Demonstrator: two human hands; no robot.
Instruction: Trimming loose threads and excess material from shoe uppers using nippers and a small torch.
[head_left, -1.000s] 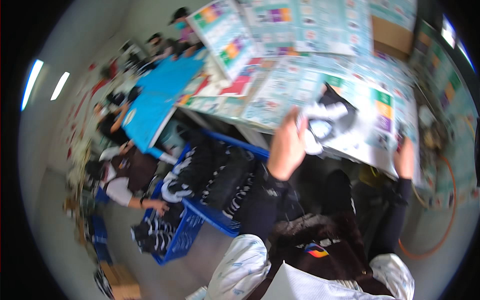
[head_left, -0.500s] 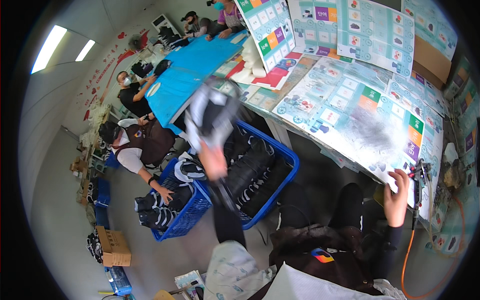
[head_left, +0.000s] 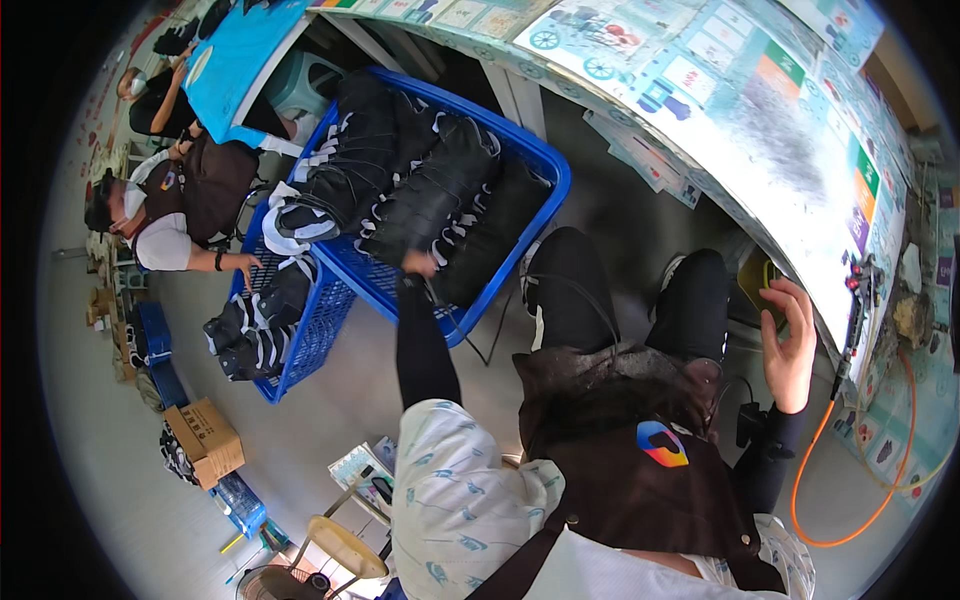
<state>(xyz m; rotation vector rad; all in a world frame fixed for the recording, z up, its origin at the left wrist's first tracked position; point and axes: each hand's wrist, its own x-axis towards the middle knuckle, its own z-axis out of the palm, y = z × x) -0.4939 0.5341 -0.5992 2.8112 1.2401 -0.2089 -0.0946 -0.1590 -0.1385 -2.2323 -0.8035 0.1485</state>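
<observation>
My left hand (head_left: 420, 263) is down at the near side of a large blue basket (head_left: 556, 165). It touches or almost touches the rows of black shoes (head_left: 445, 180) packed there, and its fingers are blurred and mostly hidden among them. A shoe showing its white side (head_left: 298, 224) lies at the basket's left corner. My right hand (head_left: 790, 345) is raised beside the worktable's edge, fingers apart and slightly curled, holding nothing. Close to its right hangs a spray gun (head_left: 860, 285) on an orange hose (head_left: 905, 430).
The paper-covered worktable (head_left: 690, 80) spans the upper right. A co-worker (head_left: 200, 190) at the left reaches into a smaller blue basket (head_left: 320, 335) of shoes. Further down stand a cardboard box (head_left: 203, 440), a stool (head_left: 345, 548) and a fan (head_left: 285, 582).
My left hand has come down from above the basket, where it held a black-and-white shoe, to the shoes inside. The view has tilted downward. My right hand stays by the table edge.
</observation>
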